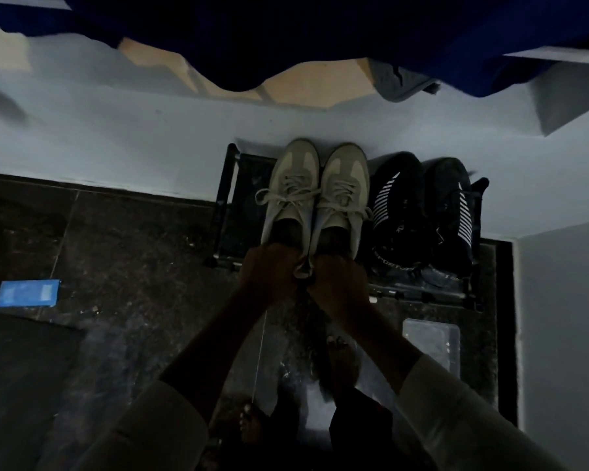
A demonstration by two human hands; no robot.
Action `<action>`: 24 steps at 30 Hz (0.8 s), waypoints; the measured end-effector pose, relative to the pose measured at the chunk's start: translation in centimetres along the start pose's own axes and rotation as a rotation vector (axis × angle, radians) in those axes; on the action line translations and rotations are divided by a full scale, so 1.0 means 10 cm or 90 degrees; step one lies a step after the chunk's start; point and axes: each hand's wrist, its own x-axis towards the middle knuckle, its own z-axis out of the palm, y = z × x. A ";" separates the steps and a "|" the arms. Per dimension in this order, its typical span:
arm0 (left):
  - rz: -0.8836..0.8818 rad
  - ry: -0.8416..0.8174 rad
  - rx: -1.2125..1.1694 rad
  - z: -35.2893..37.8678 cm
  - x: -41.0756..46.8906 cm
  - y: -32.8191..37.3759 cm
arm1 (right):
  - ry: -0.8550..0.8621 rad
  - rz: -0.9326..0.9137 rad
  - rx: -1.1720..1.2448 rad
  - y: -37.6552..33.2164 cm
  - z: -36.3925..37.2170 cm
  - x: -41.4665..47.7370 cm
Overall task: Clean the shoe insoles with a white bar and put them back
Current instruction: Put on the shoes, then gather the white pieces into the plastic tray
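Observation:
Two beige lace-up sneakers stand side by side, toes toward the wall, on a black shoe rack (226,198). My left hand (269,271) grips the heel of the left sneaker (291,192). My right hand (339,283) grips the heel of the right sneaker (342,195). The heels touch between my hands. Each shoe opening is dark, so the insoles cannot be made out. No white bar is in view.
A pair of black sneakers with white stripes (422,212) sits on the rack to the right. A clear plastic box (432,345) lies on the dark floor near my right forearm. A blue packet (28,293) lies at the left. Blue fabric (320,35) hangs above. My bare feet (342,362) are below.

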 end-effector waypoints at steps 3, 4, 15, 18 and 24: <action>0.002 0.003 0.018 0.02 0.00 0.01 | -0.051 -0.003 -0.007 0.04 0.00 0.03; -0.001 0.019 0.010 0.04 -0.01 0.00 | -0.061 -0.006 -0.005 0.05 -0.01 0.02; 0.046 0.279 -0.035 0.22 -0.54 0.18 | 0.172 -0.087 -0.053 0.26 0.24 -0.65; 0.099 0.340 -0.037 0.42 -0.82 0.30 | 0.204 -0.081 -0.055 0.35 0.43 -0.98; 0.183 0.267 -0.053 0.96 -1.09 0.62 | 0.275 -0.073 0.009 0.67 0.82 -1.45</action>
